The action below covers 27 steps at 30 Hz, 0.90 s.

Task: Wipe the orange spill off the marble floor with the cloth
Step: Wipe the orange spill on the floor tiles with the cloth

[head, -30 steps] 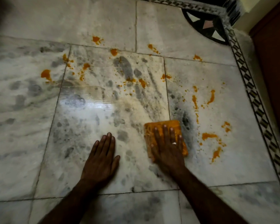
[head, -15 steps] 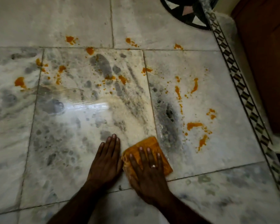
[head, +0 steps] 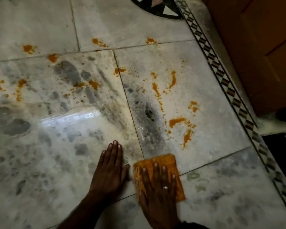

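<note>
Most orange spill (head: 177, 121) remains on the marble floor (head: 40, 162); right hand (head: 157, 187) flat on cloth (head: 177, 187), left hand (head: 109, 169) spread bare

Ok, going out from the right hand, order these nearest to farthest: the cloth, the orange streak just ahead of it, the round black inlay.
1. cloth, directly under the right hand.
2. orange streak, ahead and slightly to the right.
3. round black inlay, far ahead at the frame's top.
</note>
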### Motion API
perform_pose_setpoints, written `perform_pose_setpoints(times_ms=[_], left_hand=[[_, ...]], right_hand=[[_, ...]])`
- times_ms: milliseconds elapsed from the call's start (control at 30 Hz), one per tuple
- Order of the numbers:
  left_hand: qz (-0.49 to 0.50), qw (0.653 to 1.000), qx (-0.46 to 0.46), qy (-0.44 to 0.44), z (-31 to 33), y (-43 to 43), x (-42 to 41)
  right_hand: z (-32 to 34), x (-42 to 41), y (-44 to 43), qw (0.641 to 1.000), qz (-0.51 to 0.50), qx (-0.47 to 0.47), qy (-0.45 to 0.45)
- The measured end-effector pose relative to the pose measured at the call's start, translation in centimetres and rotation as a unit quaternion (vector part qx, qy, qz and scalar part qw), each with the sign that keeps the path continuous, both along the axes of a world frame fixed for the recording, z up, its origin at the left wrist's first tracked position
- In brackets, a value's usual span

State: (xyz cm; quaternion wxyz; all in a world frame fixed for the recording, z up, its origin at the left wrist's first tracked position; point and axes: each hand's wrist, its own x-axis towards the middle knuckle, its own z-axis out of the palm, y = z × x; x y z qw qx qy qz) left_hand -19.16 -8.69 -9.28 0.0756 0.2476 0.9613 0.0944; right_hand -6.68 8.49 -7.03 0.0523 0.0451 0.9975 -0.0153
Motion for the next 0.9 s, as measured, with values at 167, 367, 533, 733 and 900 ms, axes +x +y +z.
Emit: perform_pose_setpoints(times_ms=[167,367,533,733,900], left_hand=[[-0.028,0.999,0.014,0.025,-0.5,0.6,-0.6],[-0.076,0.996,0.031,0.033,-1.0,4.3,-3.8],[-0.101,0.993,0.045,0.035,-1.1,7.0,-6.0],[-0.103,0.992,0.053,0.054,-1.4,5.9,-6.6],[-0.086,0.991,0.078,0.067,-1.4,6.7,-6.2]], right_hand=[[0.1,-7.3,3.4,0.997,0.060,-0.043,-0.001],[-0.5,-15.9,9.2,1.000,0.004,0.019,-0.012],[0.0,-16.8,15.5,0.991,-0.118,0.026,-0.053],[-1.1,-8.7,14.2,0.969,-0.239,0.062,-0.010],[-0.5,-5.1,6.6,0.988,-0.155,0.020,-0.015]])
